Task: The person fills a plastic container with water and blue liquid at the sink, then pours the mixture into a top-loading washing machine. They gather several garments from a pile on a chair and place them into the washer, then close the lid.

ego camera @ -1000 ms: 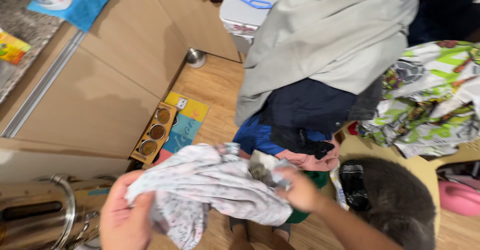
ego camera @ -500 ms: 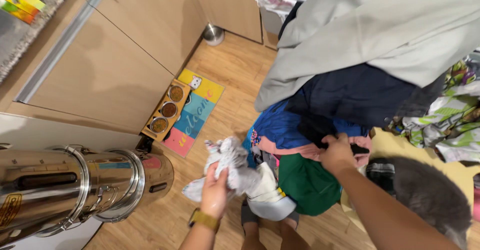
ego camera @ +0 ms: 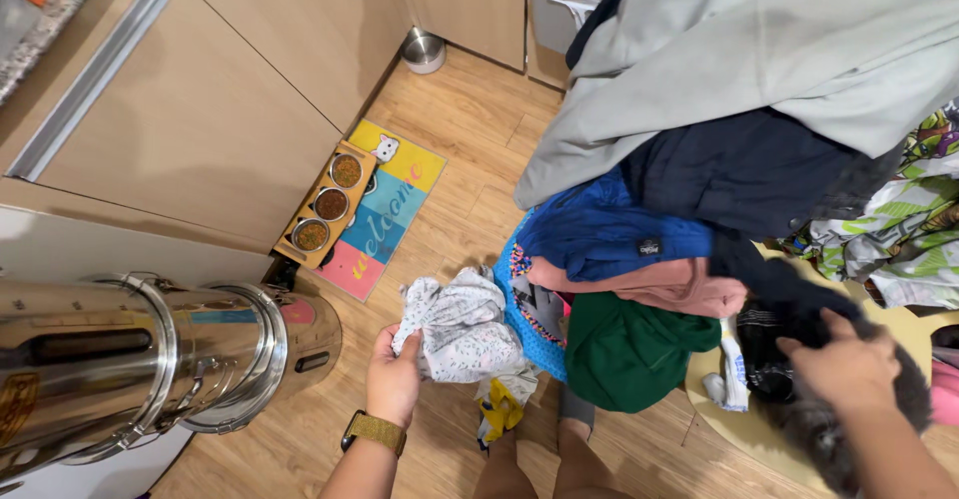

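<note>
My left hand [ego camera: 393, 379], with a watch on its wrist, grips a crumpled white patterned garment [ego camera: 455, 324] low over the wooden floor, beside the clothes pile. My right hand [ego camera: 844, 369] is at the lower right, closed on a black garment [ego camera: 784, 294] that stretches from the pile towards it. A grey cat [ego camera: 829, 434] lies partly hidden under that hand. From top to bottom the pile shows a light grey sweatshirt [ego camera: 759, 49], a navy piece [ego camera: 739, 169], a blue one [ego camera: 599, 229], a pink one [ego camera: 649, 284] and a green one [ego camera: 624, 349].
A steel urn [ego camera: 130, 359] lies at the lower left. A colourful mat [ego camera: 390, 209] and a wooden feeder with three bowls [ego camera: 330, 204] sit by the cabinets [ego camera: 220, 109]. A metal bowl [ego camera: 424, 49] stands further back. Green patterned fabric [ego camera: 899, 229] is at the right. My feet show at the bottom.
My right hand let go of the white garment, took hold of a black piece in the pile and drew it right. My left hand keeps the white garment, now bunched and lower.
</note>
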